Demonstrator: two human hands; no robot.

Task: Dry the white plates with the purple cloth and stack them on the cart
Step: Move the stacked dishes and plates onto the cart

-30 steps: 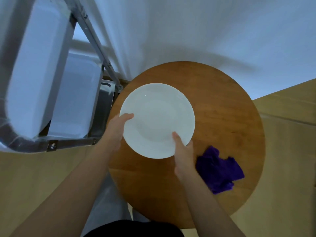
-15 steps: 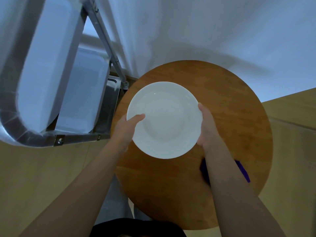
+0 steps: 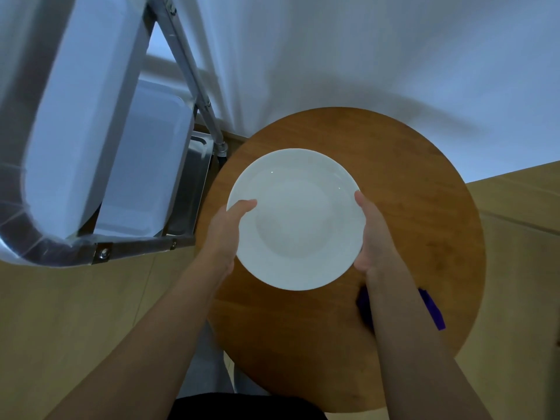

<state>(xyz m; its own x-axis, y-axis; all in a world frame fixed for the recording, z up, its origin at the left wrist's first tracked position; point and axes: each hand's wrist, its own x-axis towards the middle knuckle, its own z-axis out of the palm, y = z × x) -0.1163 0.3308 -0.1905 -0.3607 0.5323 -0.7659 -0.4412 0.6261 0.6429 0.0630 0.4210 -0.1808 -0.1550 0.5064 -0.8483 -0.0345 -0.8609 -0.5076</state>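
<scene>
- We count one white plate (image 3: 295,219), held face up between two bare hands above the round wooden table (image 3: 424,237).
- Our left hand (image 3: 225,234) is clamped on the plate's left rim, thumb lying on the upper face and the fingers hidden below it.
- Our right hand (image 3: 374,237) is clamped on the opposite rim, palm pressed to the edge, thumb along the top and the fingers curled out of sight underneath.
- We see one purple cloth (image 3: 435,310), lying on the table behind the right wrist; the forearm covers most of it, so only two slivers show on either side.
- One metal cart (image 3: 194,189) stands just outside the left-hand grip, its near corner close to the table's edge; whether they touch we cannot tell.
- We count two pale trays on the cart: an upper one (image 3: 75,116) farthest from the grip, a lower one (image 3: 145,165) nearer to it.
- Beyond the plate's far rim the tabletop is bare wood up to the white curtain (image 3: 363,56).
- Outside the right-hand grip there is a broad band of bare table out to its round edge.
- Nearer us than the grip, bare wood runs between the two forearms.
</scene>
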